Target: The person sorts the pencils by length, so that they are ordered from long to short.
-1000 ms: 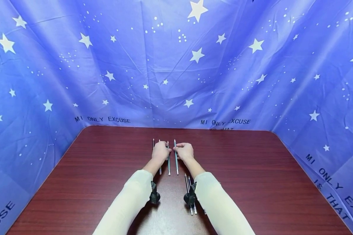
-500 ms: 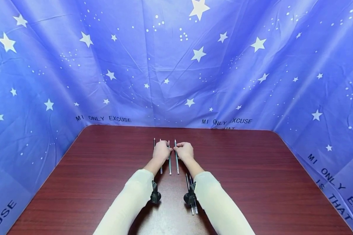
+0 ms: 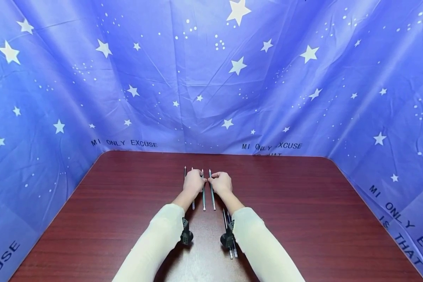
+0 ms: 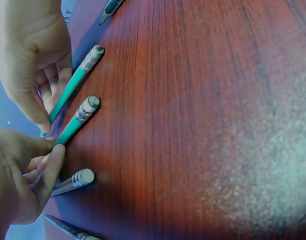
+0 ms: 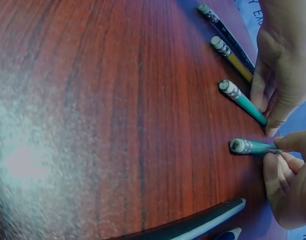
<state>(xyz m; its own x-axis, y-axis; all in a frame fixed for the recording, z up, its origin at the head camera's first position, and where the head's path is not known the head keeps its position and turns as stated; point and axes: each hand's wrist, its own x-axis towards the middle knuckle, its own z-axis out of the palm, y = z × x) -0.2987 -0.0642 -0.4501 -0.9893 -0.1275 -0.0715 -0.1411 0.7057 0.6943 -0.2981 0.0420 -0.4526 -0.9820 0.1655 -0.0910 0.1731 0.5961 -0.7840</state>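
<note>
In the head view, my left hand (image 3: 194, 180) pinches a green pencil (image 3: 203, 199) between thumb and finger. Close on its right, my right hand (image 3: 221, 181) holds a second green pencil (image 3: 212, 199) the same way. Both pencils lie nearly parallel, tips toward the far edge and eraser ends toward me. Partly behind the left hand are a black pencil (image 5: 227, 36) and a yellow-looking one (image 5: 236, 66), seen in the right wrist view. The left wrist view shows the eraser ends of the left pencil (image 4: 75, 126) and right pencil (image 4: 77, 82), with a small gap between them.
Several dark pencils (image 3: 231, 252) lie nearer me, partly under the right forearm and its wrist camera (image 3: 227, 238). The reddish-brown wooden table (image 3: 127, 196) is bounded at the back and sides by a blue star-patterned cloth (image 3: 197, 78).
</note>
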